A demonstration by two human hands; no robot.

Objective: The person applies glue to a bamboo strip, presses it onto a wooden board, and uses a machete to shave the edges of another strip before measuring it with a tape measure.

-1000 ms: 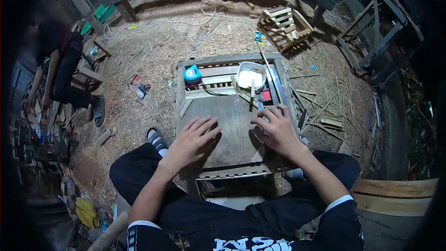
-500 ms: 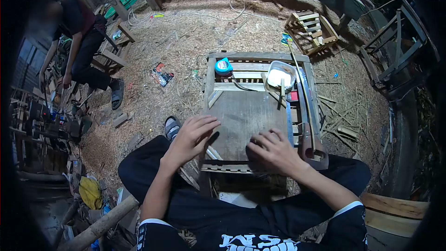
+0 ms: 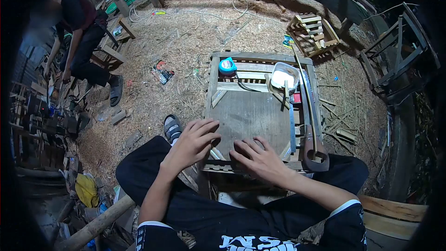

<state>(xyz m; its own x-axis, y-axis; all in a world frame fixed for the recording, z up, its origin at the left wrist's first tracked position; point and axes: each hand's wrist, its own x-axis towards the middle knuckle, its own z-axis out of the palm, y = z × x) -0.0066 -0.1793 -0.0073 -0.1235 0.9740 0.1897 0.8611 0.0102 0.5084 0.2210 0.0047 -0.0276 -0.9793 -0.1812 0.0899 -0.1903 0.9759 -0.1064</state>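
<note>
Wood shavings cover the floor (image 3: pixel 200 37) around you, with a slatted wooden crate (image 3: pixel 313 32) lying on it past the far right corner of your low table (image 3: pixel 260 56). Off to your left another person (image 3: pixel 82 23) bends over their own work.

In front of you the dark flat panel (image 3: pixel 253 116) lies on the table's slats, close to the near edge. It looks nearly square, so no long axis stands out. It spreads forward from both your hands and lies chiefly between and beyond them. Your left hand (image 3: pixel 193 142) is at its near left corner, your right hand (image 3: pixel 257 158) at its near edge and further in over it. Both are empty, fingers loosely curled and parted; you cannot tell from here whether the fingertips press on the wood.

The handsaw's brown handle (image 3: pixel 308 147) sits at the table's near right corner, to the right of your right hand, which is the nearer one. A thin stick (image 3: pixel 304 90) runs lengthwise away from you there. Beyond the panel lie the blue tape measure (image 3: pixel 227 67), at the far left, and a white tub (image 3: pixel 284 76), at the far right.
</note>
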